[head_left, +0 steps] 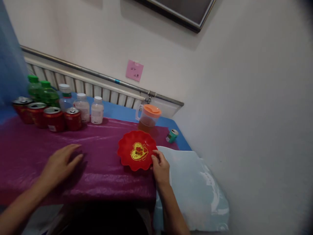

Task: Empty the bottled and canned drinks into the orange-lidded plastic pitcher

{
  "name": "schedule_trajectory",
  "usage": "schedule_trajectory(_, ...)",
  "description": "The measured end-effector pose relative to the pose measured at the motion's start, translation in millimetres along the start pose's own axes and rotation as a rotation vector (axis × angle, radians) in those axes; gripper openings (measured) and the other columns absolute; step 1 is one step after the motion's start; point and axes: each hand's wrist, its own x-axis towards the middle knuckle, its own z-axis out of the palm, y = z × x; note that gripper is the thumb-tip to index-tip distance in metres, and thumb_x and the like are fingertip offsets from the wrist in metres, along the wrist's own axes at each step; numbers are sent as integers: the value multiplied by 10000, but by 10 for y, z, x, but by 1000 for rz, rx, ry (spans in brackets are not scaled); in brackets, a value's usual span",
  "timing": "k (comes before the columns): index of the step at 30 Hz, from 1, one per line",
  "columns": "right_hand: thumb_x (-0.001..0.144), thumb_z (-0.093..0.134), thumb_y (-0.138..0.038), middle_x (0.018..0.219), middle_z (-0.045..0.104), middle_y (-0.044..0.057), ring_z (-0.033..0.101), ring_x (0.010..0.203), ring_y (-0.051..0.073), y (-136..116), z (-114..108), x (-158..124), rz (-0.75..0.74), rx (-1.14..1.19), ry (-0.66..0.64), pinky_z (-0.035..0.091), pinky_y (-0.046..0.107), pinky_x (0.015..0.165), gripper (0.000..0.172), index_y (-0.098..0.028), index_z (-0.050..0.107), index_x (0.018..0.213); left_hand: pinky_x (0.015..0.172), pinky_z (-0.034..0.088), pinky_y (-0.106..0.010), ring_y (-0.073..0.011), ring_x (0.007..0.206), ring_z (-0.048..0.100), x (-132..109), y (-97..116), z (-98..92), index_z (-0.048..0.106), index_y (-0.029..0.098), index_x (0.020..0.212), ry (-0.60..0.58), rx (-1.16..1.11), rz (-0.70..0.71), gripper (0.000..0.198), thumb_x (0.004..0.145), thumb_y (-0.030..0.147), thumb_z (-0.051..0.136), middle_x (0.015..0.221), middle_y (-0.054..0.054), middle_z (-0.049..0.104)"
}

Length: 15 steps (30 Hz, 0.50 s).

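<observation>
A red plate with a scalloped rim and a yellow heart print is held at its right edge by my right hand, thumb over the rim and fingers partly hidden. My left hand is over the purple cloth, fingers stretched out and thumb apart, with nothing in it. Beyond the plate stands a clear pitcher with an orange lid and some brownish liquid. Ahead of my left hand is a group of red cans.
Behind the cans stand green-capped bottles and white-capped bottles. A small green can sits near the table's right edge. A pale blue plastic sheet hangs at right. A radiator and pipe run along the wall.
</observation>
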Motion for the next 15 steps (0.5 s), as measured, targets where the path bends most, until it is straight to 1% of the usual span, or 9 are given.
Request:
schedule_trajectory(1, 767, 608, -388, 705, 666, -32, 502, 437, 139, 2, 91, -8, 8, 13, -40, 444, 269, 418, 253, -261, 704, 964, 1173, 403, -459, -279, 1295, 526, -9, 81, 61, 587, 94, 1264, -41, -17, 7, 613, 861, 481, 334, 1369, -152, 596)
schedule_trajectory(3, 762, 609, -378, 716, 664, -30, 512, 439, 134, 32, 243, -5, 21, 35, -99, 447, 264, 413, 252, -259, 705, 961, 1174, 403, -448, -270, 1303, 528, -16, 240, 192, 600, 117, 1271, -96, -27, 34, 630, 843, 507, 351, 1373, -127, 603)
schedule_trajectory(6, 753, 596, -369, 745, 665, -24, 518, 432, 124, 121, 394, 27, 45, 59, -157, 446, 255, 398, 284, -243, 694, 987, 1140, 426, -504, -296, 1305, 531, -35, 385, 341, 620, 145, 1266, -122, -24, 36, 622, 859, 501, 314, 1376, -122, 603)
schedule_trajectory(8, 749, 592, -361, 745, 660, -28, 518, 424, 115, 185, 462, 55, 61, 72, -190, 447, 246, 392, 314, -235, 684, 1022, 1110, 440, -542, -319, 1303, 531, -59, 404, 392, 627, 135, 1262, -109, -16, 26, 624, 873, 471, 273, 1371, -136, 603)
schedule_trajectory(11, 755, 582, -341, 772, 670, -25, 522, 415, 99, 252, 549, 88, 80, 92, -246, 455, 232, 398, 363, -225, 668, 1088, 1109, 438, -547, -324, 1295, 536, -83, 371, 433, 650, 120, 1231, -78, -13, 42, 624, 872, 450, 260, 1344, -144, 621)
schedule_trajectory(13, 763, 574, -321, 823, 690, -12, 534, 423, 91, 270, 602, 96, 86, 105, -289, 458, 223, 405, 400, -220, 658, 1141, 1103, 448, -546, -327, 1271, 555, -86, 350, 450, 670, 114, 1199, -57, -14, 60, 619, 860, 450, 276, 1318, -152, 637)
schedule_trajectory(15, 761, 590, -296, 898, 713, 6, 575, 479, 100, 271, 641, 92, 83, 115, -333, 459, 212, 414, 430, -231, 656, 1181, 1074, 473, -554, -341, 1231, 583, -82, 346, 458, 690, 99, 1155, -27, -15, 82, 618, 846, 454, 290, 1282, -173, 654)
